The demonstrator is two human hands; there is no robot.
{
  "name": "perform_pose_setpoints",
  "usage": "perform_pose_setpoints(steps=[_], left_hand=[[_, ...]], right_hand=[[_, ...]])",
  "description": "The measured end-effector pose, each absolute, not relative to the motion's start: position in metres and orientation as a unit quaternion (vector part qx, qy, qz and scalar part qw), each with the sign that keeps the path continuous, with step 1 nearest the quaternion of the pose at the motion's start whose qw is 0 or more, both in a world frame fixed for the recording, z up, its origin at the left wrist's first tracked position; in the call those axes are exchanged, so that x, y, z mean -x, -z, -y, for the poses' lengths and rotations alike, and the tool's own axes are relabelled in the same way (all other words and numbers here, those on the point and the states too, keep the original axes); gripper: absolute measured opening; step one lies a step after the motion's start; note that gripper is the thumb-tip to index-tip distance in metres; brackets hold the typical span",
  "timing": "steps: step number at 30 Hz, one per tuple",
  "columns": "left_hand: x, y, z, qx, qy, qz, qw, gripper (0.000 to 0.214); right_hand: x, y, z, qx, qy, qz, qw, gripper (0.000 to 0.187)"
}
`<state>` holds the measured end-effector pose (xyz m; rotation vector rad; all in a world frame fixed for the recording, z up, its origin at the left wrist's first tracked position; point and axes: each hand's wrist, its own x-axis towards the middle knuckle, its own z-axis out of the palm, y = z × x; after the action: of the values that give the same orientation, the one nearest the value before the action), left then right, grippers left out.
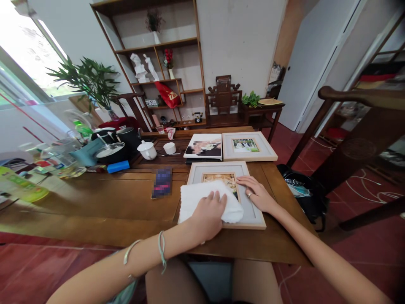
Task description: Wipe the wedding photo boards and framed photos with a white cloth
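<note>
A light wooden picture frame lies flat near the front edge of the wooden table. A white cloth covers its left half. My left hand presses flat on the cloth, fingers stretched out. My right hand rests on the frame's right side, fingers spread and flat on the glass, a ring on one finger. Behind it lie a second framed picture and a frameless photo print.
A blurred dark card lies left of the cloth. Pots, a white teapot, a cup and bottles crowd the table's far left. A black bag sits at the right edge beside a dark chair. Shelves stand behind.
</note>
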<state>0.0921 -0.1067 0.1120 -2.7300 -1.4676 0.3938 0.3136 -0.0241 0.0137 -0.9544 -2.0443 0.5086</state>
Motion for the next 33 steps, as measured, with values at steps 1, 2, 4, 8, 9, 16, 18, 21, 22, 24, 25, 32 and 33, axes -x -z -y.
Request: perform_pose_setpoints(steps=[1, 2, 4, 8, 9, 16, 18, 21, 22, 24, 25, 32, 33], left_hand=[[-0.091, -0.109, 0.098, 0.87, -0.12, 0.478, 0.009, 0.07], [-0.089, -0.106, 0.089, 0.866, -0.113, 0.488, 0.012, 0.072], [-0.085, -0.096, 0.072, 0.858, -0.093, 0.504, 0.029, 0.076], [-0.079, -0.078, 0.05, 0.846, -0.041, 0.521, 0.104, 0.077], [-0.08, -0.075, 0.047, 0.844, -0.036, 0.521, 0.122, 0.076], [-0.1, -0.095, 0.06, 0.836, -0.104, 0.532, 0.08, 0.069], [-0.105, -0.104, 0.074, 0.841, -0.144, 0.518, 0.055, 0.071], [-0.109, -0.114, 0.102, 0.862, -0.176, 0.475, 0.036, 0.075], [-0.108, -0.117, 0.11, 0.871, -0.178, 0.457, 0.036, 0.076], [-0.107, -0.122, 0.123, 0.885, -0.182, 0.427, 0.038, 0.075], [-0.106, -0.124, 0.126, 0.889, -0.183, 0.417, 0.036, 0.074], [-0.107, -0.124, 0.104, 0.889, -0.16, 0.43, 0.0, 0.072], [-0.107, -0.122, 0.099, 0.889, -0.153, 0.432, 0.003, 0.073]], right_hand=[[-0.314, -0.014, 0.024, 0.377, -0.2, 0.81, 0.403, 0.05], [-0.314, -0.014, 0.024, 0.377, -0.199, 0.81, 0.403, 0.049], [-0.314, -0.014, 0.024, 0.376, -0.197, 0.81, 0.404, 0.048], [-0.314, -0.016, 0.024, 0.372, -0.198, 0.812, 0.403, 0.045], [-0.314, -0.016, 0.024, 0.372, -0.198, 0.812, 0.403, 0.045], [-0.314, -0.015, 0.024, 0.372, -0.2, 0.81, 0.405, 0.048], [-0.314, -0.014, 0.024, 0.373, -0.202, 0.811, 0.403, 0.047], [-0.314, -0.013, 0.024, 0.374, -0.202, 0.81, 0.404, 0.049], [-0.314, -0.013, 0.024, 0.375, -0.201, 0.81, 0.404, 0.049], [-0.314, -0.013, 0.024, 0.376, -0.2, 0.809, 0.405, 0.05], [-0.314, -0.013, 0.023, 0.377, -0.199, 0.809, 0.405, 0.049], [-0.314, -0.014, 0.023, 0.373, -0.199, 0.811, 0.405, 0.046], [-0.314, -0.014, 0.023, 0.372, -0.198, 0.812, 0.404, 0.045]])
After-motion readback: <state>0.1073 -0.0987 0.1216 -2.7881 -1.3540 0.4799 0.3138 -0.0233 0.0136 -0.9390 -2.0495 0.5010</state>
